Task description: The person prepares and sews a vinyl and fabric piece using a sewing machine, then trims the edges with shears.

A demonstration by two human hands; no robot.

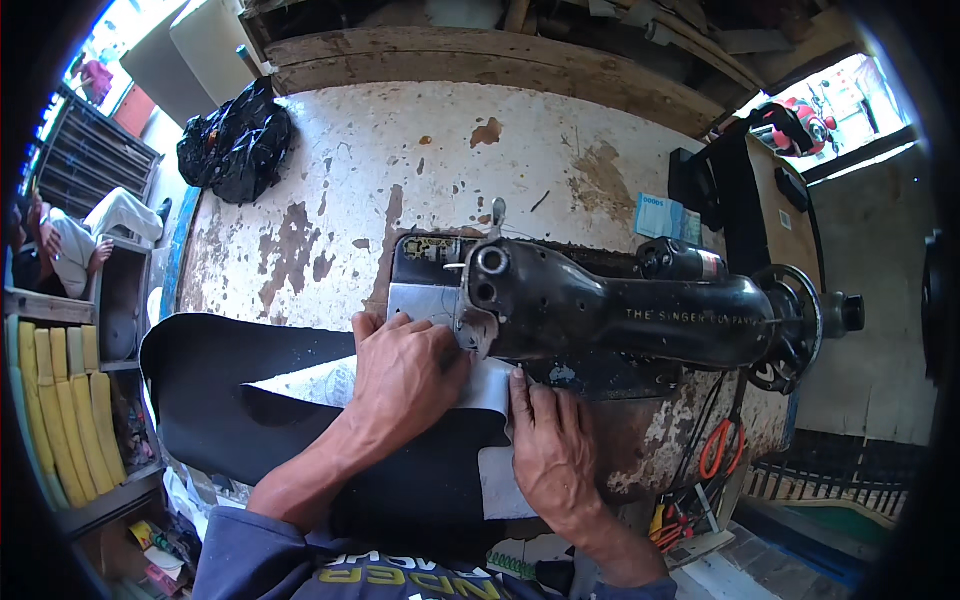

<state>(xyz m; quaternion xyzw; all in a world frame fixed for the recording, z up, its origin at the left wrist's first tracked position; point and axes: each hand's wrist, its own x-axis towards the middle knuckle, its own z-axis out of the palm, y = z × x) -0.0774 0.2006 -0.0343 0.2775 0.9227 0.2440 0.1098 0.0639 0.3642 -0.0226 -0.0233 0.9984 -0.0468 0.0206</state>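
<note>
1. The left hand lies flat, fingers spread, pressing the white fabric strip over the black leather sheet.
2. The right hand pins the strip's near edge with straight fingers.
3. The strip runs toward the person; the black sewing machine needle area is just beyond the left fingertips.

Sewing machine: glossy black, with a bare metal face plate at the needle end. Fabric over the table's near left edge: black, with a white lining strip showing. Table: off-white paint, flaked in brown rust patches. Plastic bag at the far left corner: black. Scissors at the near right corner: orange handles. Foam pieces left of the table: yellow.
</note>
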